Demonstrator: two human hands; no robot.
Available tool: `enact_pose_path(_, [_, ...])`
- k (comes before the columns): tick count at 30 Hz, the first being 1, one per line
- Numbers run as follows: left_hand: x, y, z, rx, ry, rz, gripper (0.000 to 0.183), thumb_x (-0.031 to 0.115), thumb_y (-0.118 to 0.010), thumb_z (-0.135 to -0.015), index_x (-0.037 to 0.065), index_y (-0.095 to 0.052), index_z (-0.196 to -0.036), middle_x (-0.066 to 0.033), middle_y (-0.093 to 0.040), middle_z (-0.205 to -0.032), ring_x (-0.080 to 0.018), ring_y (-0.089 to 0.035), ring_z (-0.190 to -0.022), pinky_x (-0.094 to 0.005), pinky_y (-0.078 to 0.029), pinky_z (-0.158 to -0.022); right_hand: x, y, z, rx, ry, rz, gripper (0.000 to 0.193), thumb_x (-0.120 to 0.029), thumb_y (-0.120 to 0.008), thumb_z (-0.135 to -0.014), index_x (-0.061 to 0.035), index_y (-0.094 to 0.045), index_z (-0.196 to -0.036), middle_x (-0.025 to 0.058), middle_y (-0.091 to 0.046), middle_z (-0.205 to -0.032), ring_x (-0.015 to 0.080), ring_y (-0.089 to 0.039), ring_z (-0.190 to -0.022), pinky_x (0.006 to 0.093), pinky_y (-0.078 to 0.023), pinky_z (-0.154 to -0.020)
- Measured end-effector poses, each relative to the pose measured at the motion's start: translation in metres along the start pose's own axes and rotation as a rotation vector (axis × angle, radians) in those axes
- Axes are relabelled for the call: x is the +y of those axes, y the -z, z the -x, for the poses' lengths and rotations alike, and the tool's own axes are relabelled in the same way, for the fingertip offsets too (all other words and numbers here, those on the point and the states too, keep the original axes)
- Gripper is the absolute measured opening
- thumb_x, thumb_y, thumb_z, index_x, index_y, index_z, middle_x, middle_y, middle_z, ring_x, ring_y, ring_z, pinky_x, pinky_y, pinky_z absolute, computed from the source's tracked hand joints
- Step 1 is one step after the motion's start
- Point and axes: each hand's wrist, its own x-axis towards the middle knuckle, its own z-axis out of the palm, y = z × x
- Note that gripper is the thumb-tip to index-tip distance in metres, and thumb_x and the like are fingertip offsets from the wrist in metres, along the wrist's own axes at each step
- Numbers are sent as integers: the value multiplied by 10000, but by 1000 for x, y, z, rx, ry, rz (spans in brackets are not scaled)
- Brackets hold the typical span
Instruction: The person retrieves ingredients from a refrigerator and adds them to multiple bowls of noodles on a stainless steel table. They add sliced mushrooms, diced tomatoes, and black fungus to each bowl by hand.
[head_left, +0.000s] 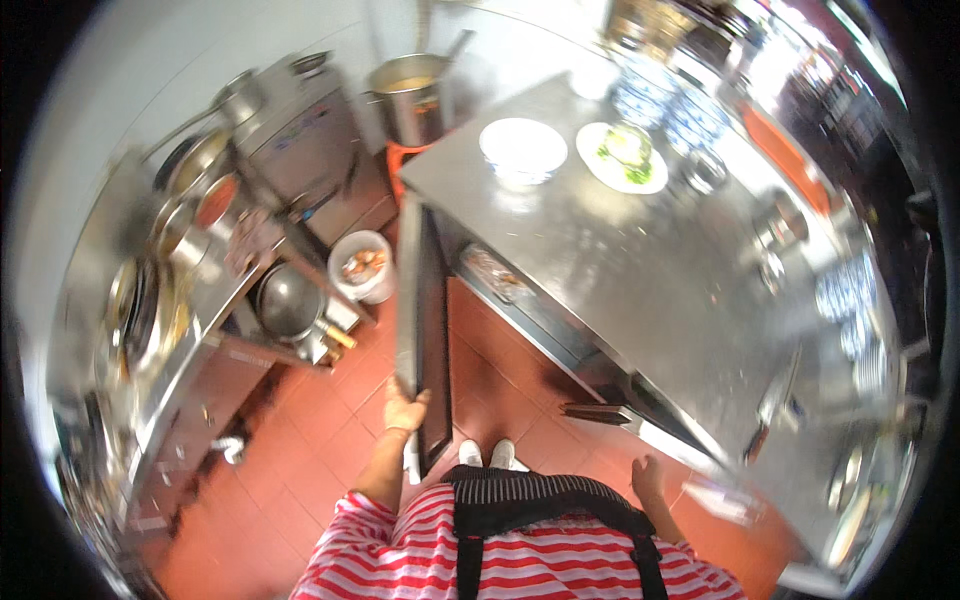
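Note:
My left hand (406,409) is closed round the edge of a metal door (425,340), which stands swung out from a steel counter unit (500,225). Inside the opened unit, a clear-wrapped pack of food (493,274) lies near the front; the deeper part is dark. My right hand (648,478) hangs low beside the counter's near part, close to a second door or drawer front (610,412) that juts out a little. Nothing shows in this hand, and its fingers are blurred and partly turned away.
On the counter stand a white bowl (523,147), a plate of greens (622,158), stacked blue-and-white bowls (645,92) and a knife (775,405). Left are a white bucket (362,266), a wok (290,300) and a sink counter (205,345) with pans. A tall pot (408,95) stands behind.

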Motion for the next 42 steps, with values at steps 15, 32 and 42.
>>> enact_pose_path(15, [-59,-128,370,-505,319,93,603,381,-539,-772,-18,-434,-1212,-275,-469,-1178,-365,-486,-1082,-381,-383,-927,-61,-20,-60,-837,1067,699,329,-343,-556,-781,-20,-617,-800,204,-621,-800,362,-598,-812,420,-471,-704])
enact_pose_path(32, [47,-398,714,421,976,639,538,368,-545,-783,-12,-475,-1157,-264,-500,-1123,-366,-507,-1038,-383,-403,-885,32,100,-24,-411,1702,997,304,-295,-555,-786,-2,-630,-754,221,-613,-786,382,-593,-769,449,-463,-696])
enact_pose_path(42, [110,-663,1052,693,1392,900,502,361,-549,-789,-9,-500,-1125,-258,-518,-1092,-368,-519,-1011,-384,-415,-860,331,90,76,-1427,1874,1182,328,-286,-504,-803,-9,-609,-942,237,-595,-924,351,-571,-920,383,-451,-783])
